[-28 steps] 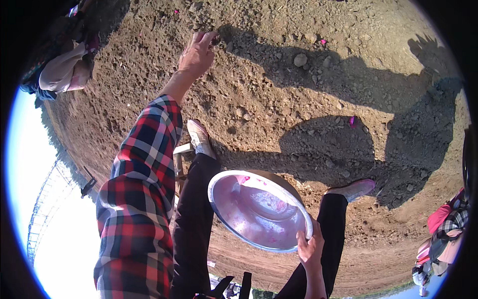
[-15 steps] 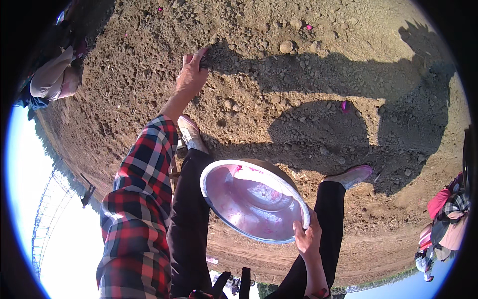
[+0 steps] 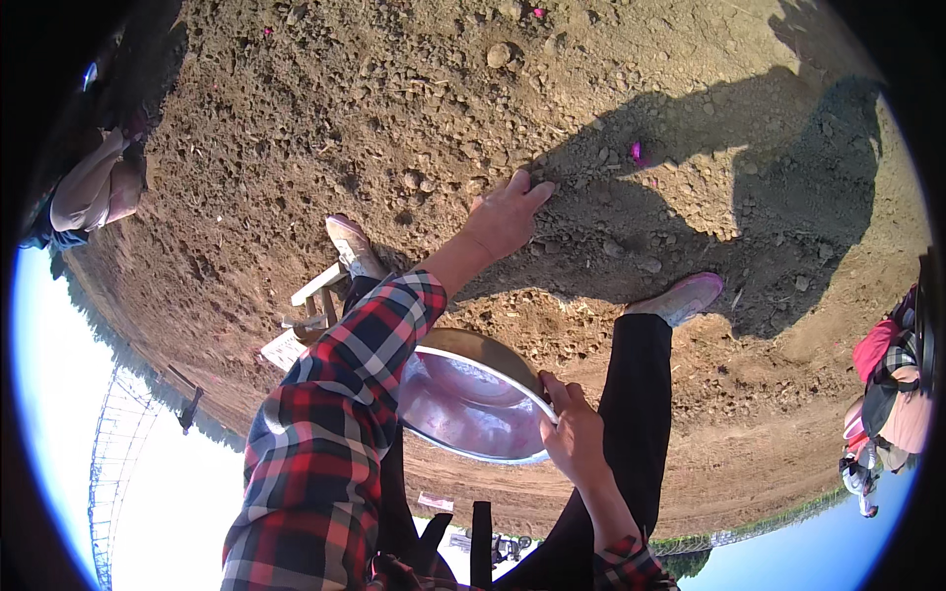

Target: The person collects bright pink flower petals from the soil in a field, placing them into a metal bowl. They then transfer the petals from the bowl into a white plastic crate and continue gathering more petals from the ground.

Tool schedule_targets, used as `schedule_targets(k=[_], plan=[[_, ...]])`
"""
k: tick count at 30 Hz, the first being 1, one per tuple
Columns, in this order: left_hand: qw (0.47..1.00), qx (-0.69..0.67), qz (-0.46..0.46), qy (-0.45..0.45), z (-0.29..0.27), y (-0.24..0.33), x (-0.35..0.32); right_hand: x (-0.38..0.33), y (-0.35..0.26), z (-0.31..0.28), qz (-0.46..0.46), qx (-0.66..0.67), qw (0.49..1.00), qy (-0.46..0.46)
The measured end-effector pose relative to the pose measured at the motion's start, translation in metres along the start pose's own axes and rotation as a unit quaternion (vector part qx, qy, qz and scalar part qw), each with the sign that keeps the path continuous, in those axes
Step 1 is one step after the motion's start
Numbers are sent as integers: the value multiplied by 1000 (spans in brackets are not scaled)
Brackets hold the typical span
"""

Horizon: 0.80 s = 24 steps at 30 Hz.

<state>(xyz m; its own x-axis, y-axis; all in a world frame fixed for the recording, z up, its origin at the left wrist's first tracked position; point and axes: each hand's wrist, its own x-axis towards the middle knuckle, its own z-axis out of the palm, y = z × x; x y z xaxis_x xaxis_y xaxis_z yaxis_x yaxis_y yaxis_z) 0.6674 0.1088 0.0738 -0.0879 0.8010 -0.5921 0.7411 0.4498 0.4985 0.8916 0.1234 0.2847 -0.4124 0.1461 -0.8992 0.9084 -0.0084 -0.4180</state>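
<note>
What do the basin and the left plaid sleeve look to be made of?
Basin: probably metal with a shiny finish, judging by its silvery inside and bright glints.

Left plaid sleeve: woven-looking cloth, fairly matte, given its soft creases; the fibre can't be told.

A round, silvery metal basin (image 3: 471,399) with pinkish tinting inside hangs tilted, its mouth turned up toward the wearer, its rim gripped by the right hand (image 3: 574,433) and its body nearer the wearer than the left hand (image 3: 505,215).
</note>
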Motion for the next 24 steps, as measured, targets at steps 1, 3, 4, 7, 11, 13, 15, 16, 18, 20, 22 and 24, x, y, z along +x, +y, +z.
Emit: schedule_targets(k=[1, 3, 4, 7, 11, 13, 15, 16, 18, 20, 22, 24], plan=[[999, -3, -11, -47, 4, 2, -5, -1, 0, 0, -7, -13, 1000, 1], [993, -7, -56, -104, 11, -8, -21, -2, 1, 0, -12, -38, 999, -1], [990, -3, -88, -111, 11, -24, -35, -3, 1, 0, -24, -47, 999, 5], [986, 9, -163, -22, 4, -87, -87, -5, 1, -3, -45, -57, 997, 12], [956, 5, -291, -44, -20, -162, -142, -7, 0, -4, -46, -28, 998, 12], [929, 7, -371, 3, -27, -178, -145, -7, 0, -3, -48, -4, 999, 24], [920, -70, -382, -48, -21, -172, -131, -6, 0, -2, -55, -5, 998, 36], [915, -117, -379, -74, -12, -160, -118, -6, -1, -1, -58, -1, 998, 39], [928, -163, -321, -95, 11, -122, -91, -6, -1, -1, -62, -8, 997, 40], [967, -118, -220, -58, 40, -67, -66, -6, -2, 0, -53, -36, 998, 19], [967, -123, -202, -97, 53, -18, -44, -7, -1, 0, -41, -66, 997, -6], [949, -173, -202, -171, 55, 21, -22, -7, -1, 1, -57, -103, 993, -13]])
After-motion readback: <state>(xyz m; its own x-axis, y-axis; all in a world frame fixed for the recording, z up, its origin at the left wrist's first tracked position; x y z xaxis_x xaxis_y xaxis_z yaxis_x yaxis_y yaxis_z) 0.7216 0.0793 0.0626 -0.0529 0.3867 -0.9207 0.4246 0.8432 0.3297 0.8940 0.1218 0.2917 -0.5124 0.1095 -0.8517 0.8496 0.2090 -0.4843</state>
